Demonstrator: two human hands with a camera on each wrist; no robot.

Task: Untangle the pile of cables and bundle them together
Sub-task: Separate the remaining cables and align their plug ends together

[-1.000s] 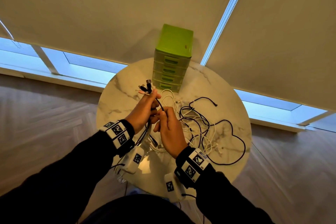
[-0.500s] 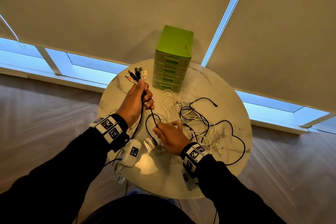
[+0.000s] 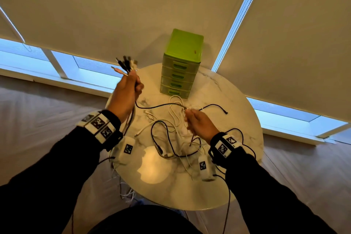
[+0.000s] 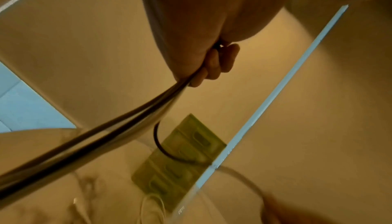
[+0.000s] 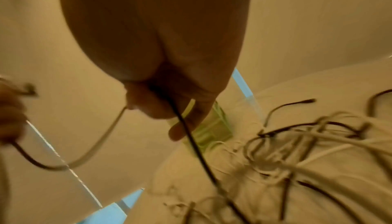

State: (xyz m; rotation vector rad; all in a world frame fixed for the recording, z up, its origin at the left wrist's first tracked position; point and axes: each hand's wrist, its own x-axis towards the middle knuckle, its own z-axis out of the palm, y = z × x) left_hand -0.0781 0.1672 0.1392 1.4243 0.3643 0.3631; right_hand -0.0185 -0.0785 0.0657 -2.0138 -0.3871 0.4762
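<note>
My left hand [image 3: 127,93] is raised over the table's left edge and grips a bundle of cable ends [image 3: 125,64], black and white plugs fanning out above the fist. In the left wrist view the curled fingers [image 4: 214,63] clamp the cables [image 4: 106,135] that trail down past the wrist. My right hand [image 3: 197,123] is over the middle of the table and pinches a black cable [image 3: 157,106] that runs across to the left fist. In the right wrist view that black cable [image 5: 191,137] slips out between its fingers. A tangle of black and white cables [image 3: 176,138] lies on the tabletop.
The round white marble table [image 3: 237,157] stands against a blind-covered window. A green drawer unit [image 3: 181,64] stands at its far edge, close behind the hands. Several cables [image 3: 125,192] hang off the near left edge toward the wooden floor.
My left hand has lifted up and to the left with the bundle of ends. My right hand has slid right along the black cable, drawing it out between the two hands.
</note>
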